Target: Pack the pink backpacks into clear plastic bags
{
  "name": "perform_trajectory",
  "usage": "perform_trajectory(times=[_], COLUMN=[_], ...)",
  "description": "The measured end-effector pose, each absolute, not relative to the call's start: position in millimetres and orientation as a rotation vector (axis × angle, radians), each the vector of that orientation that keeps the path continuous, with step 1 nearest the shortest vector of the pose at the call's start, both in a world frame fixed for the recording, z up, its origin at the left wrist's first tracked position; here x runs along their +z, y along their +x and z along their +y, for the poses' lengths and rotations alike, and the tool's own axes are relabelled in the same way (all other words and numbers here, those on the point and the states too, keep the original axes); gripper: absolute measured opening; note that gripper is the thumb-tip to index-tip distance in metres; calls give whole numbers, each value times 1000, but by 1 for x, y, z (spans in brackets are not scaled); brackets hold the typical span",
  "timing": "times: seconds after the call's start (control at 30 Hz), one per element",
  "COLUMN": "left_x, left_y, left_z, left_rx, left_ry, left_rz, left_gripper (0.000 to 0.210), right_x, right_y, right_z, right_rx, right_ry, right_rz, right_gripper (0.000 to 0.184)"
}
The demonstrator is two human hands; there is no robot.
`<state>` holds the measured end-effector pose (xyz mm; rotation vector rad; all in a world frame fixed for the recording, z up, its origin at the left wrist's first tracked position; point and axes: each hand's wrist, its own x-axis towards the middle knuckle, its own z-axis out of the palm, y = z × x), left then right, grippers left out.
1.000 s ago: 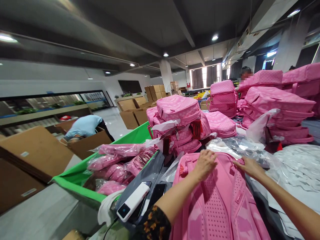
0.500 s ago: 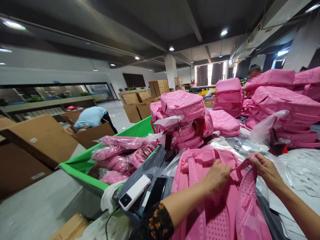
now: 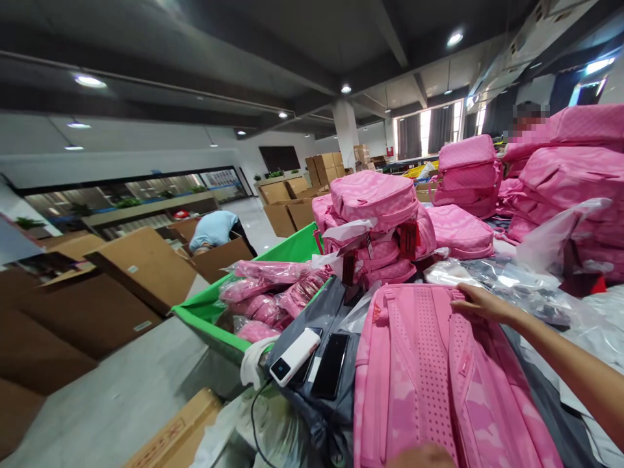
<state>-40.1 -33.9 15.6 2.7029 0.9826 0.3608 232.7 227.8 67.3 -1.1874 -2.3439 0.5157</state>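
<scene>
A pink camouflage backpack [image 3: 429,364] lies in front of me with its back panel and padded shoulder straps facing up. At its upper right, my right hand [image 3: 480,304] grips the backpack by the top of the right shoulder strap, fingers curled over the strap; part of that hand's grip is hidden. My left hand [image 3: 422,455] shows only as a blurred patch at the bottom edge, over the lower back panel, and its fingers cannot be made out. Beside the backpack on the left lie a white power bank [image 3: 295,357] and a black phone [image 3: 330,365] on dark grey cloth.
Stacked pink backpacks [image 3: 373,198] stand behind, with more piles [image 3: 575,169] to the right. Clear plastic bags [image 3: 507,279] cover the table there. A green-rimmed bin [image 3: 209,325] holds bagged pink items. A person in light blue [image 3: 214,229] bends over cardboard boxes at left.
Both hands held a strap of the backpack before. My left hand has moved down to the frame's bottom edge, and the right has shifted to the top of the strap, which now lies flat.
</scene>
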Motion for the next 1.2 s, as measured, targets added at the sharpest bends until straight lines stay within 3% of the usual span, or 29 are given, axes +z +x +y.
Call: perform_trajectory(times=[0.07, 0.13, 0.23, 0.37, 0.57, 0.83, 1.0, 1.1, 1.2], left_x=[37, 58, 74, 58, 12, -21, -8, 13, 13], left_y=[-57, -71, -77, -57, -46, -51, -40, -32, -18], left_z=[11, 68, 146, 186, 150, 160, 230, 237, 201], left_rx=[527, 785, 746, 733, 978, 370, 258, 203, 177], left_ry=[2669, 2460, 2089, 2147, 2442, 2612, 2494, 2425, 2345], left_rz=[1156, 1602, 2049, 1956, 1693, 1498, 1564, 1613, 1698], left_gripper=[20, 37, 63, 55, 40, 23, 25, 32, 64], right_x=[64, 56, 34, 0, -21, -32, -32, -29, -32], right_y=[233, 229, 222, 225, 241, 253, 230, 217, 209], right_z=[237, 245, 251, 242, 183, 176, 237, 254, 259], right_rx=[379, 244, 102, 0, -117, 165, -9, -118, -193], right_ry=[-1183, -1143, -1074, -1026, -1057, -1258, -1543, -1581, -1621], right_rz=[-2377, -2399, -2436, -2345, -2212, -2459, -2585, -2566, -2519], right_gripper=[59, 54, 57, 49, 39, 41, 39, 36, 39])
